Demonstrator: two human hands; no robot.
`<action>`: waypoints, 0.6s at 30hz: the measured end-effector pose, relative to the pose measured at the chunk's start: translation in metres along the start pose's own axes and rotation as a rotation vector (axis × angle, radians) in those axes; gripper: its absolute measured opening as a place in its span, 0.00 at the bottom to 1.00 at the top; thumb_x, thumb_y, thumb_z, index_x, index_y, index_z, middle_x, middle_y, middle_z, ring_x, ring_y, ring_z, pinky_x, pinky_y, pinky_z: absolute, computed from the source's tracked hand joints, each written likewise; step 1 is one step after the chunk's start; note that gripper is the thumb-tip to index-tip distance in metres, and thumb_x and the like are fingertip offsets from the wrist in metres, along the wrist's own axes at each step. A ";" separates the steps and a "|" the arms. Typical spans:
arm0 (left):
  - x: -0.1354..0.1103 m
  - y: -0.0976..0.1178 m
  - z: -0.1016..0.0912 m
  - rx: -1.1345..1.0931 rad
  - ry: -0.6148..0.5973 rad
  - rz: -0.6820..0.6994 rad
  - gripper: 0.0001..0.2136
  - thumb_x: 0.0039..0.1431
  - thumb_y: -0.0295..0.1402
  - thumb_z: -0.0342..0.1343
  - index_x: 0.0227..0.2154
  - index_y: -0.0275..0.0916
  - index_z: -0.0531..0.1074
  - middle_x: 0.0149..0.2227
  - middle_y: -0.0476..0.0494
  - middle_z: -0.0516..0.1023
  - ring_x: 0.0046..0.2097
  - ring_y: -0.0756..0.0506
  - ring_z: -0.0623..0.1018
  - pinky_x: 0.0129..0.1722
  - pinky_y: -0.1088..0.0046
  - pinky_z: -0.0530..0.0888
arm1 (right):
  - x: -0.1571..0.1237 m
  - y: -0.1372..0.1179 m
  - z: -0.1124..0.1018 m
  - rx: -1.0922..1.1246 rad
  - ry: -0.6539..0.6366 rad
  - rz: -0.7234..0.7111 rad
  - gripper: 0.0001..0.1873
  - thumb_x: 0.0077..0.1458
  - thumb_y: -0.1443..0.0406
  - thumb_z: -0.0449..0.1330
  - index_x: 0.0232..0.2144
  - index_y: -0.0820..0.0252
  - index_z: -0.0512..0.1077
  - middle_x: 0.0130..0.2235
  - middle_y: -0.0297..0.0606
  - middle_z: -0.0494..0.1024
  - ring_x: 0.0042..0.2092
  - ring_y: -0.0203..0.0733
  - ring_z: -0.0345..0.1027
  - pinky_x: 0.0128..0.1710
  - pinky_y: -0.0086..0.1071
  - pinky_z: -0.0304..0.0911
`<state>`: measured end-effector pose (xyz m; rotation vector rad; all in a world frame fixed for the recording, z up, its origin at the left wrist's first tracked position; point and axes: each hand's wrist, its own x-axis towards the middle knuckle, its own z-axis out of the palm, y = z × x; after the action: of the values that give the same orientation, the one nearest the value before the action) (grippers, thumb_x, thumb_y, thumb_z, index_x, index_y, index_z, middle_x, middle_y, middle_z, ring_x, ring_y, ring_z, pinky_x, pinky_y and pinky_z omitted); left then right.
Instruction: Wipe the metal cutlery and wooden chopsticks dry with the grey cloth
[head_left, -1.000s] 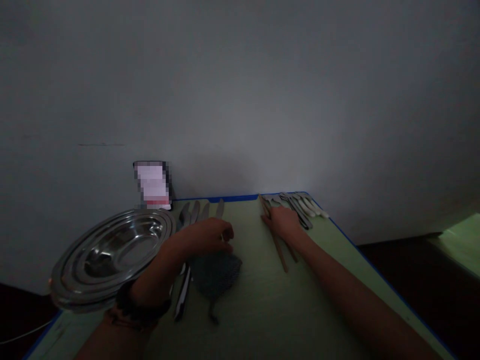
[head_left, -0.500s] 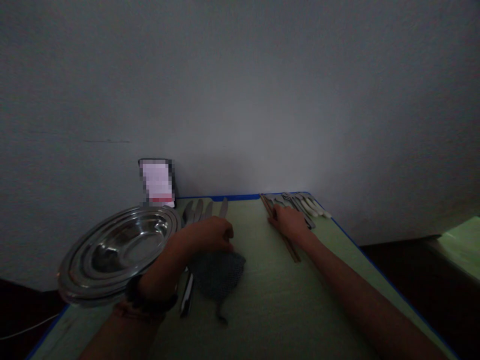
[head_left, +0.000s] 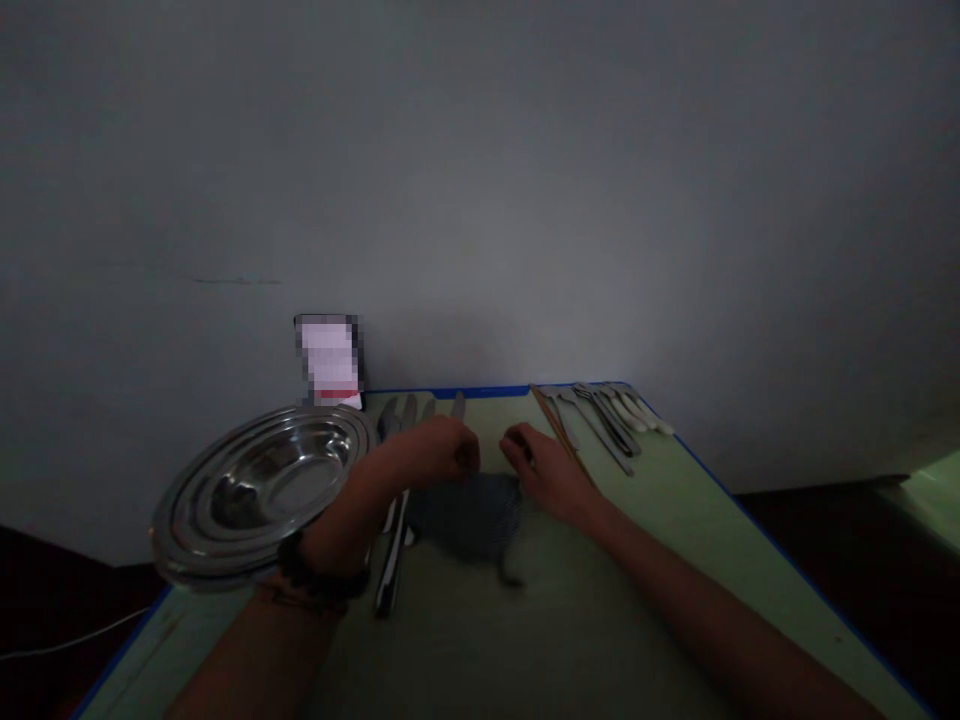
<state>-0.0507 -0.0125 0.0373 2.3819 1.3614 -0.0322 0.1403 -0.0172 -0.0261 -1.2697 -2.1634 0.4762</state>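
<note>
A dark grey mesh cloth [head_left: 469, 520] with a short cord-like tail hangs above the table between my hands. My left hand [head_left: 446, 450], bent at the wrist, is closed on its upper edge. At the cloth's upper right corner, my right hand [head_left: 544, 468] has its fingers curled in a pinch. The cloth's top edge runs up to this hand, though the exact grip is hidden. Just beyond my right hand lie wooden chopsticks [head_left: 553, 418]. Several table knives [head_left: 391, 560] lie beneath and beside my left forearm, partly covered by it and the cloth.
Nested steel bowls or plates [head_left: 259, 490] stand at the left. A phone with a blurred screen [head_left: 330, 360] leans against the wall [head_left: 480, 200]. Forks [head_left: 592, 430] and white-handled cutlery [head_left: 637, 408] line the back right of the green, blue-edged table [head_left: 600, 620].
My right hand has left the chopsticks and come left to the mesh cloth. The cloth has shifted right and its right corner has risen. The view has turned slightly left.
</note>
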 end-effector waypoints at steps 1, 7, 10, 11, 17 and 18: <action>0.000 0.001 0.001 0.003 0.023 0.002 0.09 0.46 0.24 0.56 0.32 0.36 0.76 0.33 0.44 0.80 0.35 0.47 0.76 0.34 0.77 0.68 | -0.004 -0.003 0.004 0.091 -0.007 -0.037 0.17 0.61 0.58 0.41 0.39 0.60 0.65 0.36 0.40 0.74 0.36 0.38 0.68 0.37 0.31 0.60; -0.008 0.000 0.002 0.050 0.133 -0.031 0.09 0.50 0.25 0.54 0.35 0.38 0.75 0.36 0.44 0.79 0.38 0.47 0.75 0.36 0.75 0.68 | -0.015 0.002 0.023 0.080 -0.079 -0.133 0.18 0.52 0.59 0.54 0.45 0.61 0.64 0.41 0.42 0.73 0.41 0.43 0.66 0.43 0.37 0.61; -0.013 -0.002 -0.001 0.108 0.220 -0.081 0.11 0.54 0.27 0.52 0.40 0.37 0.72 0.42 0.42 0.76 0.44 0.46 0.73 0.44 0.72 0.67 | -0.013 0.009 0.026 -0.026 0.097 -0.112 0.14 0.52 0.66 0.52 0.42 0.62 0.65 0.41 0.44 0.72 0.43 0.44 0.65 0.45 0.39 0.60; -0.015 -0.002 -0.002 0.133 0.248 -0.103 0.12 0.55 0.26 0.51 0.42 0.37 0.71 0.44 0.42 0.75 0.45 0.46 0.73 0.46 0.71 0.67 | -0.013 0.011 0.027 -0.060 0.162 -0.100 0.15 0.52 0.67 0.52 0.43 0.63 0.65 0.41 0.44 0.71 0.43 0.44 0.64 0.46 0.40 0.60; -0.030 0.018 0.028 0.304 0.253 -0.284 0.11 0.56 0.24 0.48 0.37 0.28 0.73 0.39 0.30 0.76 0.40 0.38 0.76 0.38 0.63 0.72 | -0.014 0.011 0.029 -0.356 0.282 -0.173 0.16 0.52 0.68 0.53 0.45 0.60 0.68 0.44 0.47 0.67 0.48 0.51 0.59 0.47 0.47 0.58; -0.033 0.023 0.039 0.328 0.242 -0.317 0.10 0.55 0.26 0.50 0.35 0.27 0.74 0.37 0.28 0.76 0.40 0.35 0.76 0.37 0.60 0.72 | -0.014 0.010 0.031 -0.367 0.265 -0.198 0.15 0.53 0.67 0.53 0.44 0.60 0.69 0.44 0.46 0.67 0.48 0.50 0.59 0.48 0.46 0.57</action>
<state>-0.0420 -0.0636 0.0164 2.4620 1.9733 -0.0608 0.1325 -0.0252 -0.0595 -1.2053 -2.1755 -0.1711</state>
